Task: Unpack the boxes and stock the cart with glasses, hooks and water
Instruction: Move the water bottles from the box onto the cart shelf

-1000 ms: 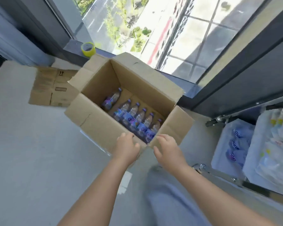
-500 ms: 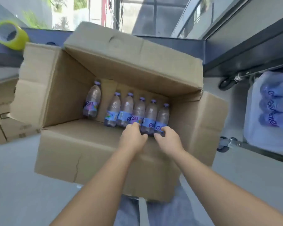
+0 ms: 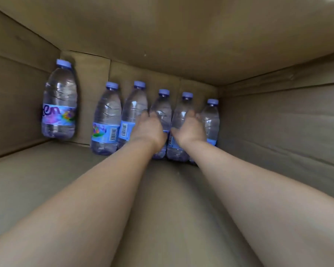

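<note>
Both arms now reach deep inside the box (image 3: 181, 45); left hand (image 3: 149, 130) and right hand (image 3: 190, 129) each grip a water bottle (image 3: 163, 108) in the row.

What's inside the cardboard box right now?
Six water bottles lie on the cardboard box floor, one apart at left. The left hand and right hand cover parts of the middle bottles.
</note>
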{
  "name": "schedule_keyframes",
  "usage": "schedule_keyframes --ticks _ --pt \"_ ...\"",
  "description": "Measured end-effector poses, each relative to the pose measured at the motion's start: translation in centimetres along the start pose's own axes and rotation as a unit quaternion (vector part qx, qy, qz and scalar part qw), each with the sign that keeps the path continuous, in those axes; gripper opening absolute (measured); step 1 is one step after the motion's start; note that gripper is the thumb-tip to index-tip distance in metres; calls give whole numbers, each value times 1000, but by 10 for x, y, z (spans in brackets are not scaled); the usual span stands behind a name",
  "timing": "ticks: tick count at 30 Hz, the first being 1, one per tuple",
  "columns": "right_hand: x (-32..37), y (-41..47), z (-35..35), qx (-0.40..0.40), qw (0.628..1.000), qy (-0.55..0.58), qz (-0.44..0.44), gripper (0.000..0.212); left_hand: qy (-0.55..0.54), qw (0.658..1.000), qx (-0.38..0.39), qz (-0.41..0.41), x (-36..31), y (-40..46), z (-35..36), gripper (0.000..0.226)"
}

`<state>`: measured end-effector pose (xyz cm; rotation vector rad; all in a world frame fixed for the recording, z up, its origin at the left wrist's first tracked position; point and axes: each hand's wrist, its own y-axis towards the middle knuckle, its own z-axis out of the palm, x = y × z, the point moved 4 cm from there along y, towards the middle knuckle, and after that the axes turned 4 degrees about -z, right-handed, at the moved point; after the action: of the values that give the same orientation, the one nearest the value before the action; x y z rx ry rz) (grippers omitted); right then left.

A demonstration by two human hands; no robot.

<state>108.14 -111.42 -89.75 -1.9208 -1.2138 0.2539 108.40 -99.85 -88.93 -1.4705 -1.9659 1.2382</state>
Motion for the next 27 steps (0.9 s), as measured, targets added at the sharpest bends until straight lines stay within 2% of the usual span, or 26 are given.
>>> schedule_keyframes --ticks 2,5,10,13,16,19,24,27 --pt "-6 20 7 -26 1000 -6 14 70 9 1000 -19 11 0 21 7 75" --pt "-15 41 18 -19 999 -4 41 83 9 1000 -29 3 -9 42 19 85" --pt "-19 57 21 -8 998 -12 60 77 82 992 -50 -78 -14 51 22 101" --pt "-21 46 18 -7 998 21 62 73 79 991 -60 -90 -13 47 17 82" --pt "-24 28 13 -16 995 87 49 74 9 995 -76 -70 -13 30 21 72" --pt "-25 3 5 -8 990 142 23 68 -90 993 -63 -46 -9 9 21 70" --pt "-11 -52 -29 -47 989 135 -31 68 -115 988 -106 10 -7 -50 -16 76" --pt "4 -96 -62 -47 987 149 -42 72 -143 985 -94 27 -10 -102 -50 75"
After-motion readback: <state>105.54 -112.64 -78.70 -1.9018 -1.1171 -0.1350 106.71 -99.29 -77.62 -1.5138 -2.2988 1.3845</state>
